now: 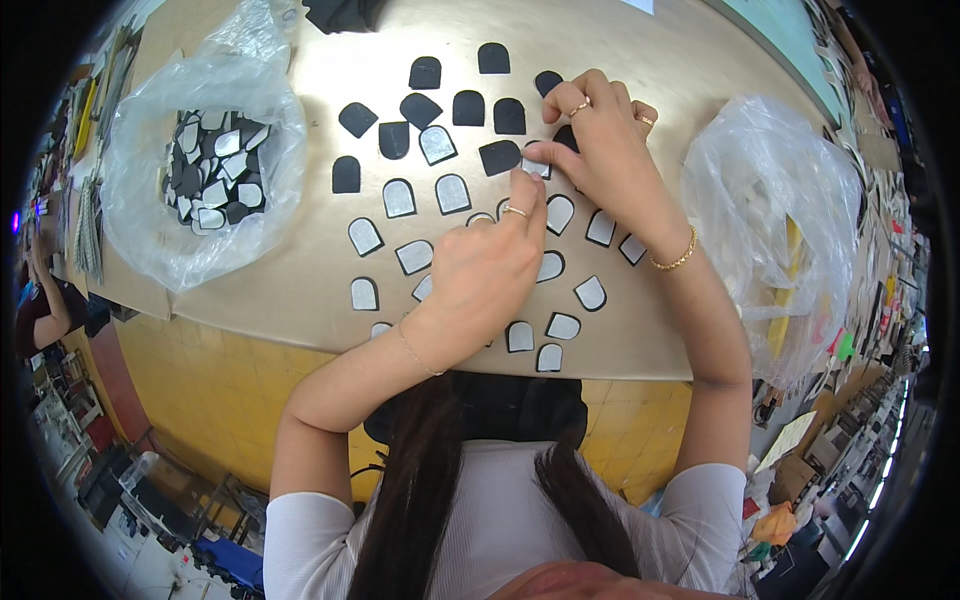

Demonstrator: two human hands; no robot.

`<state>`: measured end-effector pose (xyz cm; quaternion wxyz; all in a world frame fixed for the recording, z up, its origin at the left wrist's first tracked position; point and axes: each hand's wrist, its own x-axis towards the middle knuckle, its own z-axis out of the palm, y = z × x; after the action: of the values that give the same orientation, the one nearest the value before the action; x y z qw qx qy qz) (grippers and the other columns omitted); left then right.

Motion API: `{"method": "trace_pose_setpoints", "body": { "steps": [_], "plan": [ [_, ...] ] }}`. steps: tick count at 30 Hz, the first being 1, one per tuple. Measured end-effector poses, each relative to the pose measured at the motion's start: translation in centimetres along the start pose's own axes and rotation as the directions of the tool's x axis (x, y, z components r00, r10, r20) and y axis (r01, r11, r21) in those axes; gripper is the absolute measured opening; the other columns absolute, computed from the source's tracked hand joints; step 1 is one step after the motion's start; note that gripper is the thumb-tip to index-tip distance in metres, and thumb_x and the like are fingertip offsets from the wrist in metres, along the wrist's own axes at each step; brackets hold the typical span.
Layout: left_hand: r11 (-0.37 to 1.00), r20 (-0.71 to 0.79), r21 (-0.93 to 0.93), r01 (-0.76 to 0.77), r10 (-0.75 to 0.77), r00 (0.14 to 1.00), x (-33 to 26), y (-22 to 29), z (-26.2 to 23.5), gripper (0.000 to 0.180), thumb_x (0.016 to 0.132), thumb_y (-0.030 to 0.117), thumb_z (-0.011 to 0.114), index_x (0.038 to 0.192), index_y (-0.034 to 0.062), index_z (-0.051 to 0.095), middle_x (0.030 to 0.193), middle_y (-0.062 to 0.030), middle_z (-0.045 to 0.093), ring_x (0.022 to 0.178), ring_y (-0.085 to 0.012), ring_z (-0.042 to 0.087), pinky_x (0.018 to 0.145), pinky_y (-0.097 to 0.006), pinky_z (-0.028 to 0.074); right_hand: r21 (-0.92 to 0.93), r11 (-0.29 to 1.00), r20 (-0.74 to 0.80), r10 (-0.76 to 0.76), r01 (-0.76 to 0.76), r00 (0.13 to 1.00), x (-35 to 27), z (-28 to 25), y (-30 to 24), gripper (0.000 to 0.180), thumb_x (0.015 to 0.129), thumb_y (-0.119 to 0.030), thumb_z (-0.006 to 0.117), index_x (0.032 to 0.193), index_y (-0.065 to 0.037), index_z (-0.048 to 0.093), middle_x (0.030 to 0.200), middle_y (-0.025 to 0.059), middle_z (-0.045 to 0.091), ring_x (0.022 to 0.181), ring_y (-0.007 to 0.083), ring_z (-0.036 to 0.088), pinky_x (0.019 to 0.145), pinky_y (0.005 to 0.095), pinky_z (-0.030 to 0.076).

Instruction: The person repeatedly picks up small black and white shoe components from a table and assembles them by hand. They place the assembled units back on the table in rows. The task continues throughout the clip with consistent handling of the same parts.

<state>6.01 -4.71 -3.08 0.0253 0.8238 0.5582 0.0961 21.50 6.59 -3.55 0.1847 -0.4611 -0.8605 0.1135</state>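
Many small arch-shaped pieces with one straight edge lie spread over the table, some with the black side up, like the black piece (469,108), others showing a grey face in a black border, like the grey-faced piece (452,194). My left hand (485,265) is closed, its fingertips together on a grey-faced piece (537,166) at the middle of the spread. My right hand (605,140) arches over the far right pieces with fingers apart. Its thumb reaches the same grey-faced piece, and a black piece (548,83) lies by its fingers. My hands partly cover several pieces.
On the left, an open clear plastic bag (130,190) holds a heap of the pieces. A crumpled clear bag (770,230) lies at the right. The table's near edge (620,378) runs in front of me. A dark cloth (345,14) lies at the far edge.
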Motion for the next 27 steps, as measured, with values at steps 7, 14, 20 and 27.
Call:
{"method": "trace_pose_setpoints", "body": {
  "steps": [7, 14, 20, 27],
  "plan": [
    [0.998, 0.019, -0.048, 0.051, -0.05, 0.999, 0.4, -0.1, -0.3, 0.045, 0.084, 0.007, 0.062, 0.129, 0.0016, 0.061, 0.125, -0.0088, 0.062, 0.057, -0.0188, 0.066, 0.051, -0.03, 0.053, 0.107, 0.993, -0.091, 0.068, -0.059, 0.994, 0.1, -0.7, 0.2, 0.016, 0.089, -0.02, 0.073, 0.101, -0.015, 0.063, 0.099, 0.0012, 0.056, 0.097, 0.0234, 0.053, 0.086, 0.0457, 0.031],
    [0.901, -0.018, -0.404, 0.155, -0.178, 0.984, -1.3, -1.4, -1.4, 0.026, 0.093, 0.016, 0.068, 0.118, 0.0095, 0.068, 0.117, -0.0033, 0.063, 0.061, -0.0229, 0.066, 0.051, -0.035, 0.052, 0.316, 0.944, 0.084, 0.071, -0.094, 0.994, -4.6, -3.8, -1.1, 0.01, 0.085, -0.015, 0.075, 0.09, -0.009, 0.069, 0.093, 0.004, 0.057, 0.092, 0.0206, 0.057, 0.083, 0.0331, 0.041],
    [0.907, 0.049, -0.416, 0.062, -0.045, 0.998, -4.6, 0.0, -2.1, 0.026, 0.087, 0.019, 0.076, 0.111, 0.0108, 0.07, 0.111, -0.0022, 0.063, 0.06, -0.0196, 0.065, 0.051, -0.032, 0.051, 0.282, 0.948, 0.27, 0.072, -0.15, 0.96, -9.2, -3.5, -3.5, 0.022, 0.076, -0.019, 0.083, 0.094, -0.014, 0.072, 0.1, 0.0006, 0.055, 0.103, 0.0212, 0.053, 0.091, 0.0429, 0.03],
    [0.857, -0.008, -0.494, 0.145, -0.172, 0.985, -4.6, -0.6, -1.4, 0.026, 0.085, 0.02, 0.079, 0.11, 0.0128, 0.071, 0.108, -0.0029, 0.062, 0.058, -0.0181, 0.064, 0.051, -0.031, 0.05, 0.216, 0.957, 0.164, 0.159, -0.193, 0.974, -9.2, -3.2, -3.3, 0.02, 0.078, -0.018, 0.082, 0.095, -0.014, 0.072, 0.101, 0.0002, 0.055, 0.1, 0.0205, 0.052, 0.091, 0.041, 0.029]
  ]
}}
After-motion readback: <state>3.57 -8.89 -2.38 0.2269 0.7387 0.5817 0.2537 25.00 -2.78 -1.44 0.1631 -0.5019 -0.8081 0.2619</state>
